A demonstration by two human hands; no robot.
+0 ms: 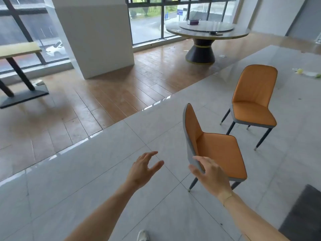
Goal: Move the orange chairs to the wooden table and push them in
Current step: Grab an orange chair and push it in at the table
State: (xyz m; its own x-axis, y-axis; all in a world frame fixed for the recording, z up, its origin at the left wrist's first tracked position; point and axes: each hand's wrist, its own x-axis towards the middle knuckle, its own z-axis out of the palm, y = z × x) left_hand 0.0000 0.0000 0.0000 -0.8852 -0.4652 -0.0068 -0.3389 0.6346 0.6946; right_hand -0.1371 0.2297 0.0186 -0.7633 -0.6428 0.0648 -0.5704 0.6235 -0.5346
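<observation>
at the far left a wooden table (17,49) stands on dark legs by the window, on the brown plank floor (86,105). right of it a white pillar (97,37) rises from the planks. nearer, the floor turns to grey tile (104,180), and a white shoe (142,235) shows at the bottom edge.

the left hand (142,169) reaches out over the tile with fingers spread and loose, holding nothing, just left of the near chair. the right hand (210,173) is at the lower edge of that chair's grey back, fingers straight and relaxed; whether it touches the back i cannot tell, and it grips nothing.

the near chair (217,150) stands upright on the tile, its orange seat facing right, well apart from the wooden table. the far chair (253,101) stands just beyond it to the right, facing the camera, also on tile. far behind them a round table (206,32) with a turntable sits by the windows. a dark mat (305,214) fills the near right corner.
</observation>
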